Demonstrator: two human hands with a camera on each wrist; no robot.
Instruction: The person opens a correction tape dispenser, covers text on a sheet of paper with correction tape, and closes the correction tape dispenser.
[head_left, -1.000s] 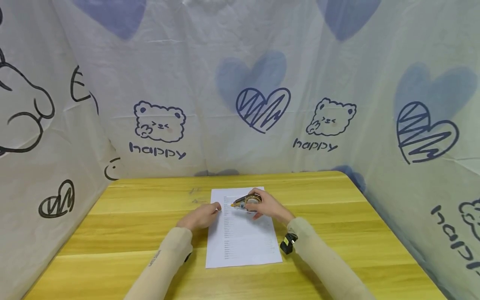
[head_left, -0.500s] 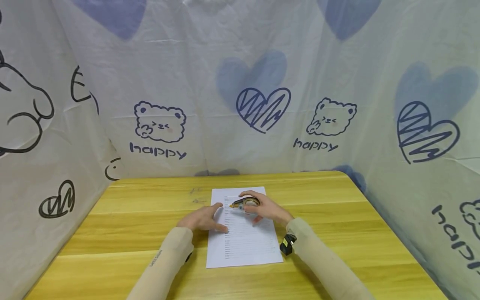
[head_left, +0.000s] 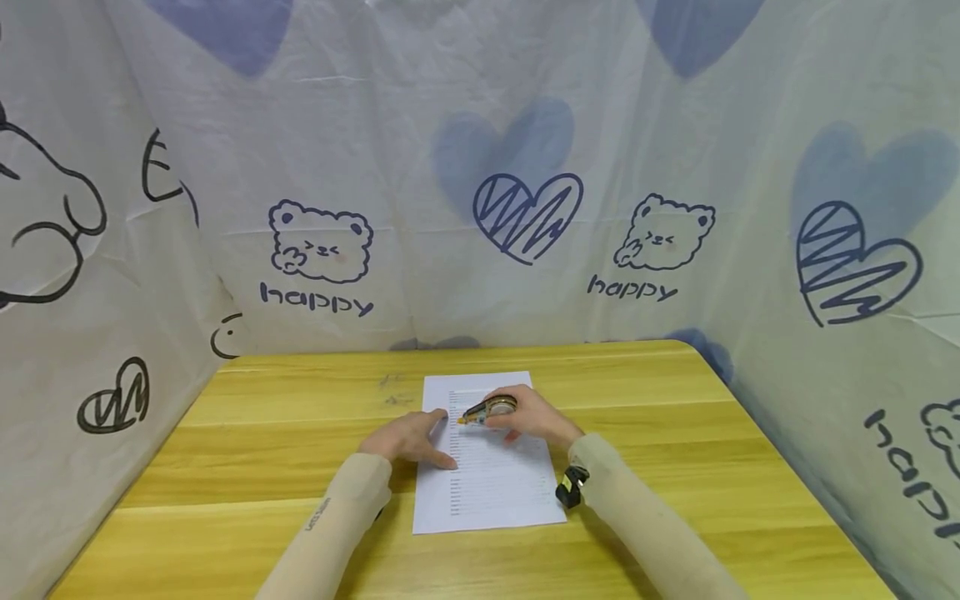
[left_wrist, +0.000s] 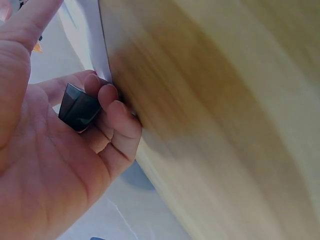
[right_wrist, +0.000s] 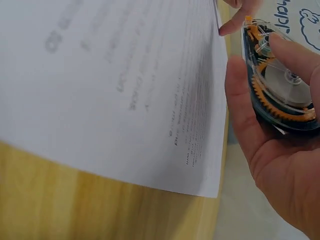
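A printed white sheet of paper (head_left: pixel 487 500) lies on the table. My right hand (head_left: pixel 536 414) grips a clear-sided correction tape (right_wrist: pixel 280 75) with orange gears and white reels. Its orange tip points left, close over the printed lines in the head view; whether it touches the paper I cannot tell. My left hand (head_left: pixel 405 437) rests at the sheet's left edge, thumb and forefinger spread on the paper. Curled fingers of that hand hold a small dark cap (left_wrist: pixel 78 107) against the palm in the left wrist view; the head view does not show it.
The yellow wood-grain table (head_left: pixel 247 467) extends on both sides of the sheet. Faint grey marks (head_left: pixel 393 390) show on it left of the paper. A pale curtain (head_left: pixel 420 275) with hearts and bears encloses the back and sides. A black device (head_left: pixel 572 487) sits on the right wrist.
My left thumb and forefinger have spread apart, and the thumb has come down onto the paper. The correction tape's tip has moved slightly left and nearer to me along the printed lines.
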